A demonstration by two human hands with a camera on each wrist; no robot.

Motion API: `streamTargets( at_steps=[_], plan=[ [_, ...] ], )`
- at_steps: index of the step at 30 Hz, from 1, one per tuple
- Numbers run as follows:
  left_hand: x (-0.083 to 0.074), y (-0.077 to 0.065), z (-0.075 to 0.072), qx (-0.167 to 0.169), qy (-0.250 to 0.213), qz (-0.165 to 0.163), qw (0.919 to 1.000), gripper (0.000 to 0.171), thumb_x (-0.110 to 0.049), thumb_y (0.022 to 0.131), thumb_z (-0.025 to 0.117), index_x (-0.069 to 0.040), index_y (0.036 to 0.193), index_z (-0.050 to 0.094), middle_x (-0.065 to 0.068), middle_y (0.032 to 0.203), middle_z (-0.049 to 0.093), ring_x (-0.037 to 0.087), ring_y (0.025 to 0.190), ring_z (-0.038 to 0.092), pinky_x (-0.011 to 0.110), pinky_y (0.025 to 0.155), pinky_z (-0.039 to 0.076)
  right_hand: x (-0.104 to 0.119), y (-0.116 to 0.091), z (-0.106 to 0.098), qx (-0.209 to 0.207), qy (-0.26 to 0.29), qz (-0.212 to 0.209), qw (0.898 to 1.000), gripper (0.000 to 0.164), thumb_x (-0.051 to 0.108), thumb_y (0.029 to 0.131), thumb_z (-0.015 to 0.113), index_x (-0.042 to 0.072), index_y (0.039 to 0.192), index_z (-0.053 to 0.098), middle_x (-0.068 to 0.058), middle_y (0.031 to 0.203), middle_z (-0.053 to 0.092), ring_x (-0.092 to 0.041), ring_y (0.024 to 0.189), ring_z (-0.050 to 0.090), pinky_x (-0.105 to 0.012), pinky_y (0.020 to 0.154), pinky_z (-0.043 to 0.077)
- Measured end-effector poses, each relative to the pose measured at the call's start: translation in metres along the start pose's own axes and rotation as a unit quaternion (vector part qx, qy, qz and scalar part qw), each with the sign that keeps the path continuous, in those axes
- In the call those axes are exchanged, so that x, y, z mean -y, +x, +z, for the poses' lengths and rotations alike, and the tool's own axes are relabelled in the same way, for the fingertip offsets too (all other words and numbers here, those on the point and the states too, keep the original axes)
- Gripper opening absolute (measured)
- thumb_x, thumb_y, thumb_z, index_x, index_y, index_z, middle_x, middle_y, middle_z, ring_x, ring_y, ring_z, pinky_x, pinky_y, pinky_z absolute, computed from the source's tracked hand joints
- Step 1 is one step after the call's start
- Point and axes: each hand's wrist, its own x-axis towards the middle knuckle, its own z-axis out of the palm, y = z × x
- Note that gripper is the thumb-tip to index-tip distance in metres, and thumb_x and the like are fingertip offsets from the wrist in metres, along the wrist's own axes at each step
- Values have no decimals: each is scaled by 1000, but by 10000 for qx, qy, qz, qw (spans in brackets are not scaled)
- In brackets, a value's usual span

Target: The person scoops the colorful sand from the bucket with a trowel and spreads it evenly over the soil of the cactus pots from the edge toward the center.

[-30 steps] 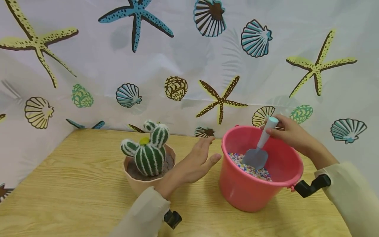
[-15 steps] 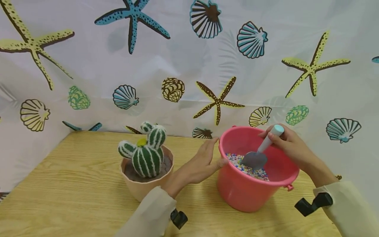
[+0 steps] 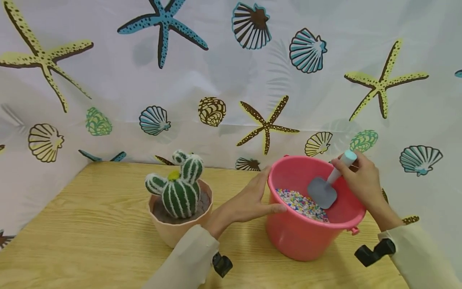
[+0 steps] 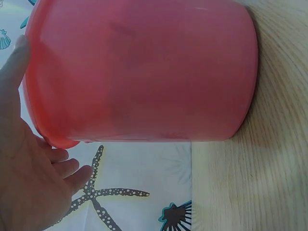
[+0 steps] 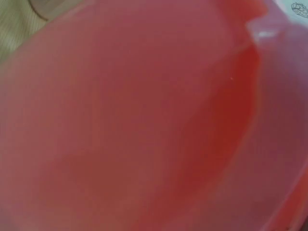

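Note:
In the head view a pink bucket (image 3: 299, 239) stands on the right of the table, with small multicoloured beads (image 3: 301, 205) on its bottom. My right hand (image 3: 363, 180) holds a toy shovel (image 3: 322, 193) by its pale handle. The grey blade hangs inside the bucket, to the right of the bead heap. My left hand (image 3: 249, 202) rests against the bucket's left rim, thumb at the front and fingers farther back. The left wrist view shows the thumb along the rim and the fingers loosely bent. Only the bucket's blurred pink wall (image 5: 120, 110) fills most of the right wrist view.
A toy cactus (image 3: 180, 196) sits in a peach pot (image 3: 169, 233) left of the bucket, close beside my left forearm. Behind the wooden table (image 3: 90, 224) hangs a white cloth (image 3: 223, 68) printed with starfish and shells.
My left hand has moved right from beside the pot and now touches the bucket rim. My right hand has moved the shovel right, and its blade has come away from the beads.

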Motion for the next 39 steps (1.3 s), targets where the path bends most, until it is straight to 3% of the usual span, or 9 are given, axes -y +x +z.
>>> streamTargets(
  at_steps=[3,5,8,13,18,22,28,34,39],
  plan=[
    [1,-1,0,8,-68,4,10000,107,-60,81,64,-16,154,0,4,161,9,21,148,12,48,115,25,1,0,1,158,-39,77,9998,38,34,94,59,-3,104,54,-24,105,64,-45,105,61,-55,90,49],
    [1,-1,0,13,-105,4,9999,107,-62,81,63,-17,154,-1,3,161,9,21,148,12,48,115,25,3,2,2,239,-43,81,9997,38,33,96,57,-4,105,53,-25,105,63,-45,105,61,-56,91,48],
    [1,-1,0,-5,-158,67,9999,107,-61,81,64,-16,155,0,3,161,10,20,148,13,48,114,27,9,4,5,321,-15,132,9994,37,32,97,54,-4,106,53,-24,101,63,-36,98,62,-41,84,54],
    [-1,0,2,-5,-155,135,9998,104,-49,83,69,-17,155,0,1,161,10,18,148,13,47,114,28,18,4,11,357,392,520,9972,39,32,98,53,-5,108,53,-22,98,68,0,76,57,-12,66,47],
    [-4,-1,2,18,-113,47,9999,104,-45,83,71,-18,155,0,-1,161,9,17,148,12,46,113,29,13,3,7,430,1403,1014,9840,43,35,99,49,-6,112,50,6,81,71,8,68,61,-14,64,53],
    [-5,-1,0,16,-87,0,10000,105,-45,83,71,-20,155,-1,-2,161,8,16,147,13,45,113,28,6,6,0,616,1609,1033,9796,43,36,99,49,-5,112,48,24,76,63,6,70,63,-14,65,53],
    [-7,0,-3,-1,-12,-67,10000,105,-43,83,71,-18,155,-1,0,161,7,16,147,12,44,114,26,2,10,-8,1394,1294,719,9791,46,33,102,41,-7,124,45,1,102,66,7,82,62,-14,74,53],
    [-8,1,-2,54,-88,-69,9999,105,-43,83,71,-18,155,-1,1,162,6,17,148,11,44,114,26,-2,9,-12,680,349,368,9964,45,33,102,42,-7,121,52,-26,113,64,7,82,58,-8,74,49],
    [-7,0,-1,90,-122,-168,9997,104,-43,84,71,-20,155,-2,1,162,6,18,148,12,45,114,27,-4,5,-6,499,-245,218,9982,43,34,101,45,-5,116,54,-24,112,66,-25,94,61,-9,71,43]
  ],
)
